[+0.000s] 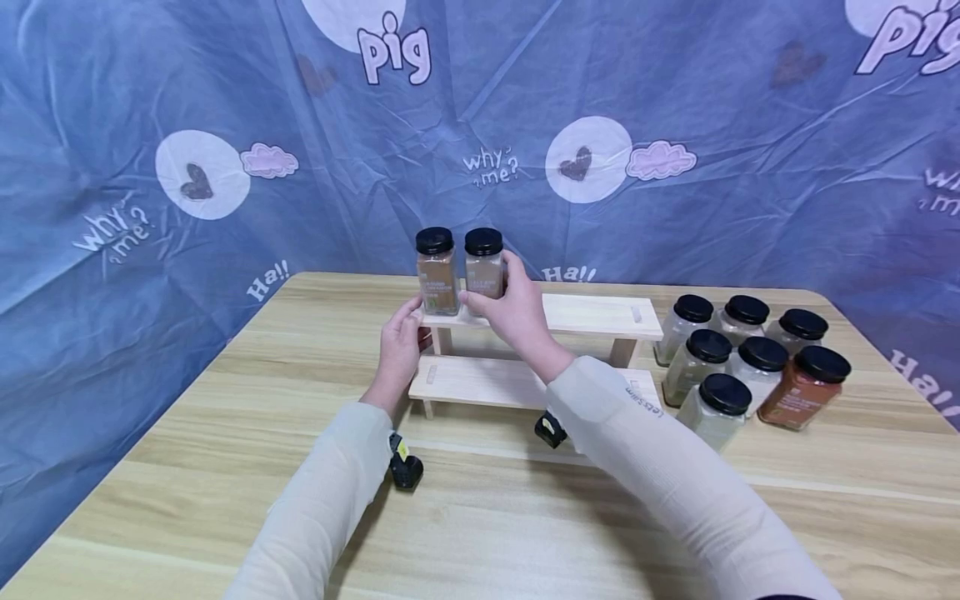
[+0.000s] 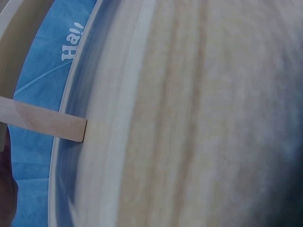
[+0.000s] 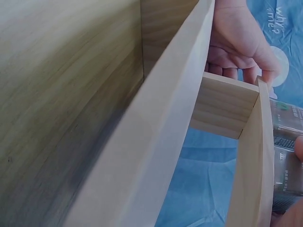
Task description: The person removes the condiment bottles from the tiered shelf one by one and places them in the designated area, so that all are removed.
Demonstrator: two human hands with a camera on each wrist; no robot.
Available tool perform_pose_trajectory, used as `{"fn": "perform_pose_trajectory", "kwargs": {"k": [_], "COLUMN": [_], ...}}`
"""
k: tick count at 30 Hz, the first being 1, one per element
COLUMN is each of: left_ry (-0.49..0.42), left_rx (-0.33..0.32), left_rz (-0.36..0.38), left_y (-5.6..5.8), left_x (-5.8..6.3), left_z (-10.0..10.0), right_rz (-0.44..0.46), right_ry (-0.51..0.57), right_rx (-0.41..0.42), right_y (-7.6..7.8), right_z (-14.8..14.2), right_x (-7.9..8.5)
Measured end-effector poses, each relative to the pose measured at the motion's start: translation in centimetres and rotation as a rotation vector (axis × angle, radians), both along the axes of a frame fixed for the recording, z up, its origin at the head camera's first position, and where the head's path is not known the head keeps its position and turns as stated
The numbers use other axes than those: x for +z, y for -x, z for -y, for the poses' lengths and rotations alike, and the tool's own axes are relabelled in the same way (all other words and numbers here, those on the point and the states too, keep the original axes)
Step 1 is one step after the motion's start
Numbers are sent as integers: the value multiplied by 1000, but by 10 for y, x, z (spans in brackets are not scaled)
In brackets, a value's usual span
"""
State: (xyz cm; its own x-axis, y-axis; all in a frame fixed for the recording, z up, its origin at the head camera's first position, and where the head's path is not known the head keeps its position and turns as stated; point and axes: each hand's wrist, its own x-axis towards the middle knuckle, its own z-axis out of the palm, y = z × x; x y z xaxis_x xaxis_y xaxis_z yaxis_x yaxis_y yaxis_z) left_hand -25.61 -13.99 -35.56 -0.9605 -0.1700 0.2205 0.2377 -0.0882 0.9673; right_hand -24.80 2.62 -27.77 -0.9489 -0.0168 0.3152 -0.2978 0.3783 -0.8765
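Note:
A two-tier wooden shelf [image 1: 480, 382] stands on the table. On its upper tier's left end, a spice jar [image 1: 438, 275] with brown-orange powder and a black lid stands upright. Beside it is a second spice jar [image 1: 483, 265] with paler greyish-brown contents. My right hand [image 1: 517, 312] grips this second jar between thumb and fingers, upright at the upper tier. My left hand [image 1: 397, 350] holds the shelf's left end; in the right wrist view its fingers [image 3: 229, 71] curl by the side support. The left wrist view shows mostly blurred wood and little of the hand.
Right of the shelf stand several black-lidded spice jars, among them a red-orange one [image 1: 802, 392] and a pale one [image 1: 716, 412]. The wooden table [image 1: 187, 483] ends at a blue printed cloth [image 1: 450, 125] behind. Each wrist carries a black camera [image 1: 406, 468].

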Motion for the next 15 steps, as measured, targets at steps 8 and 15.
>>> {"fn": "perform_pose_trajectory", "kwargs": {"k": [8,15], "left_ry": [-7,-21], "left_rx": [-15,-3], "left_rz": [0,12], "left_y": [1,0], "left_x": [0,1], "left_z": [0,0], "right_rz": [2,-5], "right_ry": [17,14], "right_rx": [5,12], "right_y": [-1,-3], "right_z": [0,0], "right_x": [-1,0]}}
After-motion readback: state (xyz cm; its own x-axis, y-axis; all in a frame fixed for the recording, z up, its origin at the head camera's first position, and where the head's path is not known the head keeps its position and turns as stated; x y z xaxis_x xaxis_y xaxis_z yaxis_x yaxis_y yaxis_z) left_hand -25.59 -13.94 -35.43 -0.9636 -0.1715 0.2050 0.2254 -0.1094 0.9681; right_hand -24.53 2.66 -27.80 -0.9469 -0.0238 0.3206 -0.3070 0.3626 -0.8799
